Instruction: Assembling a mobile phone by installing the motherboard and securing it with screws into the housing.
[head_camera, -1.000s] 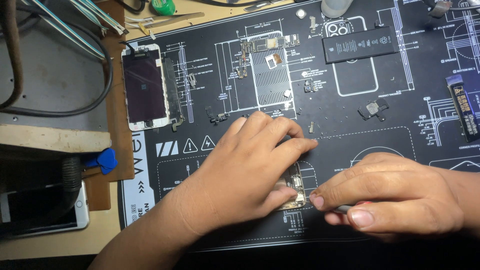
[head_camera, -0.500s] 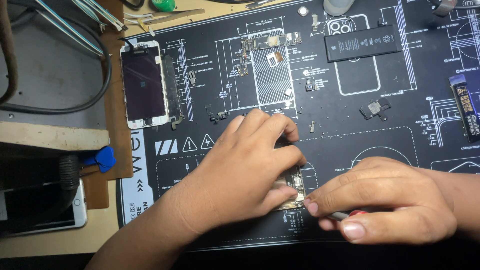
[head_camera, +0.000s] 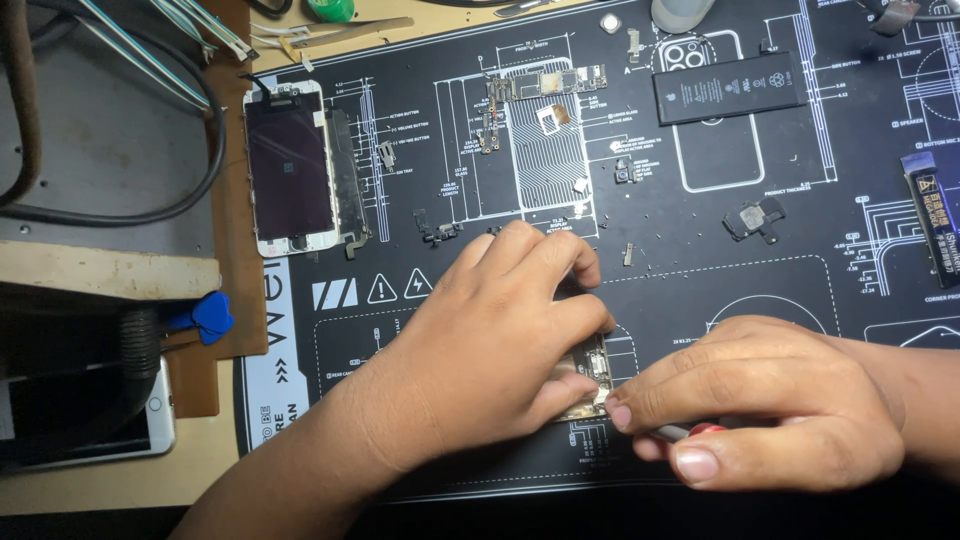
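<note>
1. The left hand (head_camera: 480, 350) lies flat over a small phone body (head_camera: 590, 375) near the front edge of the black repair mat (head_camera: 760, 270), its fingers (head_camera: 560, 265) curled over the far side and the thumb pressed at the near edge — only a strip of the part shows between the hands.
2. The right hand (head_camera: 770, 400) comes in from the right edge, fingers pinched narrow around a thin screwdriver (head_camera: 690, 432) with a red band; its tip meets the exposed strip of the phone body.
3. Toward the mat's far edge lies a black battery (head_camera: 730, 88), and left of it a narrow circuit board (head_camera: 545, 85).
4. At the mat's left edge rests a white-framed phone screen (head_camera: 290, 170), face up.
5. Off the mat, near the table's left side — a blue plastic pick (head_camera: 212, 315) and a white phone (head_camera: 150, 420).
</note>
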